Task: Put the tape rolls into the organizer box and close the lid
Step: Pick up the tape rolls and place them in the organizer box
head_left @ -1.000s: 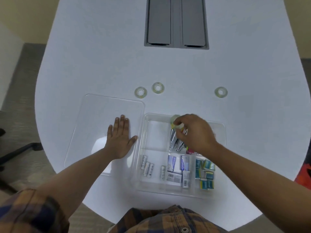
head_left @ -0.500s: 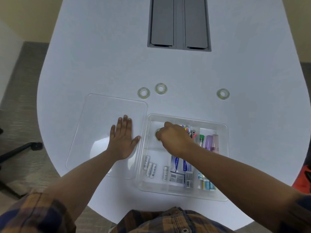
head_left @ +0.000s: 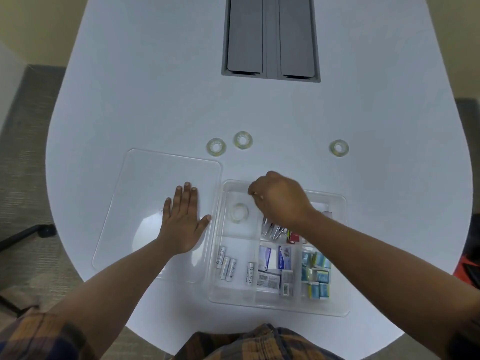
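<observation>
- White table (head_left: 155,87), clear organizer box (head_left: 337,305) near its front edge.
- One tape roll (head_left: 239,212) in box's far-left compartment; three tape rolls (head_left: 243,140) beyond box.
- Lid (head_left: 145,183) left of box, left hand (head_left: 183,224) flat on it, fingers spread.
- Right hand (head_left: 279,198) over box, fingers curled, holding nothing.

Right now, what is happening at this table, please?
A person is sorting tape rolls into a clear organizer box. One tape roll already lies in the box's far-left compartment. The right hand is above the box's far edge, fingers curled, and appears empty. The left hand lies flat on the clear lid, which rests on the table beside the box. Three tape rolls wait beyond the box.
</observation>
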`<state>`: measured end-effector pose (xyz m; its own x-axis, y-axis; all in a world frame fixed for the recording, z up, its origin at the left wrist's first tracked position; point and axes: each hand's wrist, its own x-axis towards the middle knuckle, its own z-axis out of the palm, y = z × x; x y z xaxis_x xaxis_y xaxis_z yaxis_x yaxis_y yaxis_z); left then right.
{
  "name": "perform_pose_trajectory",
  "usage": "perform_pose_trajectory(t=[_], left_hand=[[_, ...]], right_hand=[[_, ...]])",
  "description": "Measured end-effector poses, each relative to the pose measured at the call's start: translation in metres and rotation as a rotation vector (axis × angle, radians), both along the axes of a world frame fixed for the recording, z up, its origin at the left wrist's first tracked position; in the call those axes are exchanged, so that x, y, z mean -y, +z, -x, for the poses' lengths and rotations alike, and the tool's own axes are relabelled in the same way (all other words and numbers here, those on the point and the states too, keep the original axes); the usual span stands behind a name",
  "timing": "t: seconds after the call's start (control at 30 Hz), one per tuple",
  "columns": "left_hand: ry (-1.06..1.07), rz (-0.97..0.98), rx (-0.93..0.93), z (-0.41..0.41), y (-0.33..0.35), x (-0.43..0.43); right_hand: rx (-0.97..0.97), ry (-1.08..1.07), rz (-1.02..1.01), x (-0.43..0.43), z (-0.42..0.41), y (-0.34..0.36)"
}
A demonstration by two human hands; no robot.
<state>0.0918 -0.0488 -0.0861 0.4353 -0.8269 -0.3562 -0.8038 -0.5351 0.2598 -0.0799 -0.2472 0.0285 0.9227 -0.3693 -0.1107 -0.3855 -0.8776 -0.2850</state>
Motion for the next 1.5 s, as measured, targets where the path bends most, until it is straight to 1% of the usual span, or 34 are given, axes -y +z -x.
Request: perform_pose_trajectory(t=[0.07, 0.13, 0.2, 0.3, 0.43, 0.53, 0.7, 0.77, 0.9, 1.07, 1.13, 1.2, 1.33, 1.4, 1.5], left_hand=[[0.003, 0.018, 0.007, 0.000, -0.002, -0.002], [0.003, 0.029, 0.013, 0.000, -0.003, -0.002], [0.003, 0.026, 0.010, 0.000, -0.004, -0.002], [0.000, 0.012, 0.014, 0.000, -0.004, -0.003], [0.002, 0.006, 0.011, 0.001, -0.001, -0.002], [0.002, 0.003, 0.016, 0.001, 0.000, -0.002], [-0.001, 0.003, 0.020, 0.003, 0.004, 0.000], [0.000, 0.007, 0.020, 0.003, 0.005, 0.000], [-0.009, -0.006, 0.034, 0.002, 0.004, 0.000], [-0.007, -0.005, 0.035, 0.002, 0.002, -0.001], [-0.004, -0.007, 0.029, 0.002, 0.001, -0.002], [-0.007, -0.007, 0.022, 0.001, 0.000, -0.002], [0.000, -0.006, 0.003, -0.001, 0.001, -0.001], [0.002, -0.006, 0.000, 0.000, 0.001, -0.001], [0.007, 0.005, 0.003, 0.000, 0.001, -0.001]], right_hand=[[0.009, -0.050, 0.068, 0.024, 0.005, 0.009], [-0.030, -0.110, 0.129, 0.052, 0.012, 0.012], [-0.043, -0.199, 0.153, 0.078, 0.023, 0.010], [-0.069, -0.380, 0.143, 0.115, 0.046, -0.003], [-0.168, -0.573, 0.083, 0.152, 0.072, -0.025], [-0.267, -0.625, 0.019, 0.167, 0.083, -0.037], [-0.323, -0.630, -0.087, 0.176, 0.085, -0.052], [-0.346, -0.628, -0.090, 0.178, 0.085, -0.054], [-0.244, -0.643, -0.005, 0.181, 0.087, -0.059], [-0.245, -0.726, -0.015, 0.180, 0.091, -0.055], [-0.199, -0.725, -0.009, 0.175, 0.086, -0.045], [-0.080, -0.685, -0.033, 0.166, 0.076, -0.031], [0.155, -0.579, -0.202, 0.119, 0.048, 0.002], [0.213, -0.496, -0.249, 0.084, 0.039, 0.013], [0.211, -0.375, -0.293, 0.033, 0.031, 0.018]])
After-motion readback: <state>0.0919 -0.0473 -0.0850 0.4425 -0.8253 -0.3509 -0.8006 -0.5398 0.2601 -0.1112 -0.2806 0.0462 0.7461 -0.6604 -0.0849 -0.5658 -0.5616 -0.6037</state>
